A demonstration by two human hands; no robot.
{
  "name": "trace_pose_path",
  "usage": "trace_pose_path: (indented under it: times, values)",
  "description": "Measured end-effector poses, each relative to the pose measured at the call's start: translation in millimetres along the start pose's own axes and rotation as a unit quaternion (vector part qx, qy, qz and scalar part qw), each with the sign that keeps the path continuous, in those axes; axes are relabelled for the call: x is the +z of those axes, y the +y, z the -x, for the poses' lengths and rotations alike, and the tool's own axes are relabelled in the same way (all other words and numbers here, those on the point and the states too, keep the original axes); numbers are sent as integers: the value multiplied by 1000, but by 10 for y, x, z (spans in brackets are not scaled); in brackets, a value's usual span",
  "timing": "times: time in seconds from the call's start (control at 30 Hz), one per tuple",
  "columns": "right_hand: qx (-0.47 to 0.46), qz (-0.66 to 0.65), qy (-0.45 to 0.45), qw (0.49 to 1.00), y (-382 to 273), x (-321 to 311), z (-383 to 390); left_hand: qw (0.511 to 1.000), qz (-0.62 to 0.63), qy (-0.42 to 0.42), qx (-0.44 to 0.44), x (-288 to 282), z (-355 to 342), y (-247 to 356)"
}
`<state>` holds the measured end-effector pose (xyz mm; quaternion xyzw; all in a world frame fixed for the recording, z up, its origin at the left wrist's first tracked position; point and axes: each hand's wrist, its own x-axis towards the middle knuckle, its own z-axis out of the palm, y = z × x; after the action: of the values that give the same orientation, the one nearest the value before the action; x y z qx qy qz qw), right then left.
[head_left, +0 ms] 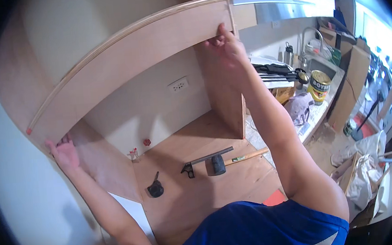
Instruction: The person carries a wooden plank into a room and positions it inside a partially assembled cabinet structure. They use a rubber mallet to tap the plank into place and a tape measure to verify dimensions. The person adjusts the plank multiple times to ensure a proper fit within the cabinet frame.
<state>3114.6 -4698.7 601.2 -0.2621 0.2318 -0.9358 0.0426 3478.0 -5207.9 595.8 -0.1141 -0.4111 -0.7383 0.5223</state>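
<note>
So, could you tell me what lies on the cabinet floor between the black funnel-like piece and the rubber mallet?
A combination square lies between the black piece and the mallet, as the head view shows.

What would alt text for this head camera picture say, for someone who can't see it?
A person's left hand and right hand hold a long plywood panel up between the side walls of an unfinished wooden cabinet. On the cabinet floor below lie a black-headed mallet, a square and a small black tool; a cluttered counter stands to the right.
</note>
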Motion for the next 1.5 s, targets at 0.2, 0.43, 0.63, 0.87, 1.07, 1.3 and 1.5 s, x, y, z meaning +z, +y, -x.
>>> trace_pose_path:
  times: [0.2,0.43,0.63,0.87,1.07,1.3,1.5]
  values:
    - [-37,3,-14,999,-200,-171,-38,999,-22,17,-22,242,55,-200]
    - [-53,-30,-9,998,-172,-6,64,998,-65,14,-24,296,119,-51]
    - [-50,-59,-1,997,-157,-43,12,998,-40,24,-31,226,98,-141]
    - [-68,-25,-12,997,-134,-42,12,998,-15,-6,-66,-103,-87,-33]
    - [-33,40,39,998,-66,-81,-23,998,-14,6,-57,-172,-43,-140]
    - [-12,107,1,994,-223,-559,-343,999,2,-25,-37,231,57,-221]
    - [-15,20,-65,998,-195,-718,-556,999,-44,-26,-11,309,184,-139]
